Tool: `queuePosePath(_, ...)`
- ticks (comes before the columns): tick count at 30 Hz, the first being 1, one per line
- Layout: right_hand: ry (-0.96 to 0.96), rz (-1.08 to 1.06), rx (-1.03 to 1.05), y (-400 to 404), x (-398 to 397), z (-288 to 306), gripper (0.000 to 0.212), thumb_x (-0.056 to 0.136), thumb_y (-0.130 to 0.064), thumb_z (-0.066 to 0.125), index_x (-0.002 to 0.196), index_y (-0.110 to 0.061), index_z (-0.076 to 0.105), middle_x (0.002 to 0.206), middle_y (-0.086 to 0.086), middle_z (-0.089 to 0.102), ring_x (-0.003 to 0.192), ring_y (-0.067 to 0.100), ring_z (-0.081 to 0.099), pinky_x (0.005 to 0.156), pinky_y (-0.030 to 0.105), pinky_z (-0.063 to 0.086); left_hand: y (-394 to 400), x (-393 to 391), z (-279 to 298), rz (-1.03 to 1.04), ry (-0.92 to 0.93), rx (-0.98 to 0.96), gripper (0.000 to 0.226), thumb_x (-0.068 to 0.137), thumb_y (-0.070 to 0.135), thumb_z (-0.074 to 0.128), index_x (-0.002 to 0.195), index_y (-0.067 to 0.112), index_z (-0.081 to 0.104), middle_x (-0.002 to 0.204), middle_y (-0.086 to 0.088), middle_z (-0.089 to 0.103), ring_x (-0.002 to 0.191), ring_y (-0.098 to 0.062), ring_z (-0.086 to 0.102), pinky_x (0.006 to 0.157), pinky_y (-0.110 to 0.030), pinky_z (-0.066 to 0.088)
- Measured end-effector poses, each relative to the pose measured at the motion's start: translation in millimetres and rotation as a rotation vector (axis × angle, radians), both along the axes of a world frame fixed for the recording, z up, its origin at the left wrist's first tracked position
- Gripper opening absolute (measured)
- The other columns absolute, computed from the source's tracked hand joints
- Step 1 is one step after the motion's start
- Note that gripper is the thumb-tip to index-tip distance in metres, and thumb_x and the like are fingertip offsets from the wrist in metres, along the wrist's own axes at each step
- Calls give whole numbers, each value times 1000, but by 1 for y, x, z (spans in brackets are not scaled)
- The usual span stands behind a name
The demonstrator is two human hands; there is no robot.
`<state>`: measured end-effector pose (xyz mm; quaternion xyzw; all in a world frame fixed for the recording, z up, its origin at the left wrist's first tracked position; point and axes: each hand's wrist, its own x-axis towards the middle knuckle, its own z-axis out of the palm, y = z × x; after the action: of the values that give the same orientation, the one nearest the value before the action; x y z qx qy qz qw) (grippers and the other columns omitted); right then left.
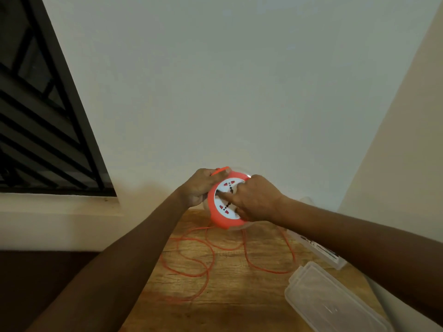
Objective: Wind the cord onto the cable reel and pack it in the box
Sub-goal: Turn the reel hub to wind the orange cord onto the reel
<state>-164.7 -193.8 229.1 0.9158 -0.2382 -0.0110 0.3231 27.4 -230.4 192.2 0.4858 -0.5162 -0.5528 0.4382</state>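
Wooden table (239,295), both hands' fingers (224,194) closed — gripping cable reel (226,203)

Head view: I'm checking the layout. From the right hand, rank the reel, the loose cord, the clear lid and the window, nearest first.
1. Reel: held by the right hand.
2. Loose cord: on the table below.
3. Clear lid: lower right on the table.
4. Window: far left.

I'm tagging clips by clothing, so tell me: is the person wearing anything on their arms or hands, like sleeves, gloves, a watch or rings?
Nothing worn shows. The left hand and right hand are bare, without gloves. Both forearms are uncovered right down to the picture's lower edge, so no sleeve comes into view. No watch or bracelet shows at either wrist, and no ring is visible on the fingers that can be seen.
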Motion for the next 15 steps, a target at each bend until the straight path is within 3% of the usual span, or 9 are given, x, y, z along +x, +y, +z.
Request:
queuePosePath(3,-204,-100,12,-7,-2,-11,65,88,-46,56,146,-21,40,106,10,73,82,33,70,63,36,52,-1,-5,1,115,84,-29,38,92,42,74,113,11,76,102,-14,81,86,-33,79,72,-40,66)
queuePosePath(6,-424,-240,77,-11,3,-19,66,88,-50,53,146,-26,37,100,9,74,79,34,69,63,35,50,-2,-12,1,224,108,-87,35,88,45,77,105,15,79,98,-12,82,88,-34,79,79,-45,66)
queuePosePath(8,-697,-395,237,-11,8,-23,65,85,-55,55,143,-30,41,105,5,73,88,31,69,67,35,50,-3,-16,1,290,139,-104,30,88,47,76,99,19,79,94,-8,83,86,-31,80,77,-44,66)
queuePosePath(11,-1139,-567,612,-10,17,-28,65,83,-50,61,143,-29,46,133,1,62,117,27,59,88,37,48,-4,-22,-2,361,172,-101,29,87,48,77,97,21,79,90,-4,83,82,-27,80,73,-41,66)
queuePosePath(13,-1224,-597,787,-7,20,-34,73,81,-39,65,148,-26,39,141,1,56,123,26,55,91,34,45,-5,-21,-5,364,122,-103,33,88,49,76,101,19,79,90,-4,83,82,-27,79,70,-39,66)
queuePosePath(15,-1094,-584,840,0,18,-38,80,79,-34,66,151,-24,31,134,3,60,120,28,56,87,34,46,-5,-14,-7,317,101,-90,35,88,47,76,102,15,79,93,-8,83,82,-28,79,71,-39,66)
